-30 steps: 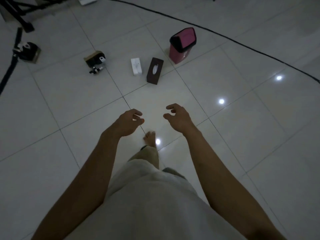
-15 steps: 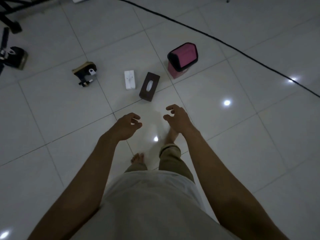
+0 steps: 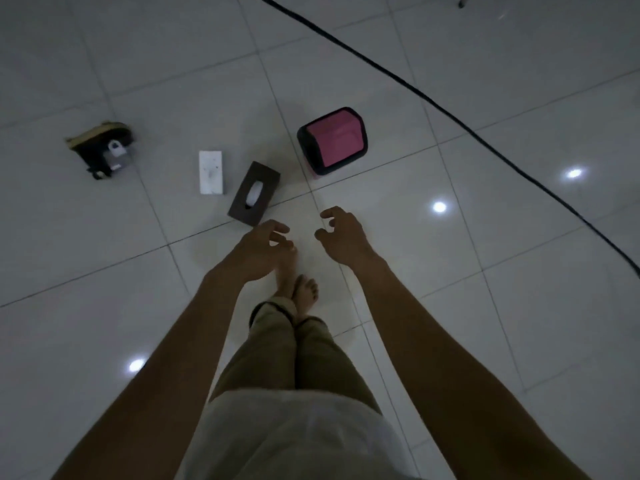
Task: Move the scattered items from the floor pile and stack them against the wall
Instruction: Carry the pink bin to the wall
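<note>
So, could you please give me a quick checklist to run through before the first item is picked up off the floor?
1. Left hand free, holding nothing: ok.
2. Right hand free: ok.
3. Tissue box nearest, just ahead of the hands: ok.
4. White box lies apart from the tissue box: ok.
5. Black cable runs behind the pink bin, off the walking path: ok.
6. Wall to stack against in view: cannot tell.

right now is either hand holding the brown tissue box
No, the brown tissue box lies on the floor tiles, while the left hand and right hand hover above the floor with loosely curled fingers and hold nothing.
</note>
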Available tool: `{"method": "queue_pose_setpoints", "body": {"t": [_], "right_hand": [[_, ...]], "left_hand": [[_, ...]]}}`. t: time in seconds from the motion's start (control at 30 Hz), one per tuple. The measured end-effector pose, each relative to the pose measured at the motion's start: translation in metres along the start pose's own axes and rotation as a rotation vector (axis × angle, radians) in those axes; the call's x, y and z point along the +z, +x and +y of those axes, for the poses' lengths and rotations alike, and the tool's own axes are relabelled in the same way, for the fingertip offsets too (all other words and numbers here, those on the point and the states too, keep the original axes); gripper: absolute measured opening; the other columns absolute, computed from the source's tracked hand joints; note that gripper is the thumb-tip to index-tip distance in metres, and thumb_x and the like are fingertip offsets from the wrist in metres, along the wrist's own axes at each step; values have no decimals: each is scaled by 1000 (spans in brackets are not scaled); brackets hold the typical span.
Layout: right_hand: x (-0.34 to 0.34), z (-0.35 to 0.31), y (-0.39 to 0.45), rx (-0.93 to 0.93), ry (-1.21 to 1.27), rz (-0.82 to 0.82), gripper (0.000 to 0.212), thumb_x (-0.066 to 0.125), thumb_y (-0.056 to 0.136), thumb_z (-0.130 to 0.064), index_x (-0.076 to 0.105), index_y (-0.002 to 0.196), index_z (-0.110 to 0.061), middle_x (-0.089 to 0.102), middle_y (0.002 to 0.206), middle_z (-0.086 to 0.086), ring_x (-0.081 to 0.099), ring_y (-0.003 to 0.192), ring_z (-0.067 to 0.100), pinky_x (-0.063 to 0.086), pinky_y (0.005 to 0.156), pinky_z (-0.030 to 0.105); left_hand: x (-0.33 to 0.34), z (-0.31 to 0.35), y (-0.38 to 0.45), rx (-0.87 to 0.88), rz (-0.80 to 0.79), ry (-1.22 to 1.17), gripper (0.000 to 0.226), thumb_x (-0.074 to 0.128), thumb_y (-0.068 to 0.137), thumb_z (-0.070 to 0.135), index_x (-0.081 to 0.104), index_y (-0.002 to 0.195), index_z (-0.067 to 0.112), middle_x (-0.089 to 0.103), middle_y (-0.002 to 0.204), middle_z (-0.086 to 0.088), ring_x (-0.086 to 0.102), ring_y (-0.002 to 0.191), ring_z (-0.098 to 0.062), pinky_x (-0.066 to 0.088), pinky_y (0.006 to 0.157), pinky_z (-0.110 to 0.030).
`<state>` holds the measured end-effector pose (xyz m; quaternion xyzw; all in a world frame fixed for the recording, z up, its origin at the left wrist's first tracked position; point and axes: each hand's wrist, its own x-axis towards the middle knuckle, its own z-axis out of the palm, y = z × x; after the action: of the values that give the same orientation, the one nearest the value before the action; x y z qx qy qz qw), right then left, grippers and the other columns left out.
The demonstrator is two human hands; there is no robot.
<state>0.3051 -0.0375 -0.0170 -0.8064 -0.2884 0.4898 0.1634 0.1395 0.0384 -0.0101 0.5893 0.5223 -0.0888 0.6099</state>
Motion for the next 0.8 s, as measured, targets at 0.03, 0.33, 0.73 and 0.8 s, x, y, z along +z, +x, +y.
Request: {"method": "queue_pose_setpoints", "body": {"t": [0.03,0.33,0.73,0.8], "right_hand": [[-3,4,18,8,13,-8,40,60,94,-21,49,132,-16,48,127,14,49,95,14,39,75,21],[-1,83,207,55,130,131,46,58,92,-13,44,136,-16,46,130,12,52,113,21,41,90,25],[-25,182,422,-104,98,361,117,81,72,-17,-1,155,-25,21,146,15,39,127,30,36,108,43],[-27,186,444,-159,7,360,132,86,62,-16,-9,154,-26,14,153,20,34,136,36,34,110,56]], "left_hand": [[4,2,21,-5,-1,-16,21,62,92,22,55,112,24,56,96,12,54,75,-7,43,56,-18],[71,-27,231,-55,-17,56,40,63,90,18,47,126,22,54,119,-3,56,99,-19,49,72,-29],[136,-30,454,-1,305,-395,102,73,84,26,-1,153,18,34,148,1,39,121,-5,34,104,-22],[138,-34,468,38,380,-434,97,71,86,17,2,153,18,37,147,-2,43,124,-9,38,106,-26]]}}
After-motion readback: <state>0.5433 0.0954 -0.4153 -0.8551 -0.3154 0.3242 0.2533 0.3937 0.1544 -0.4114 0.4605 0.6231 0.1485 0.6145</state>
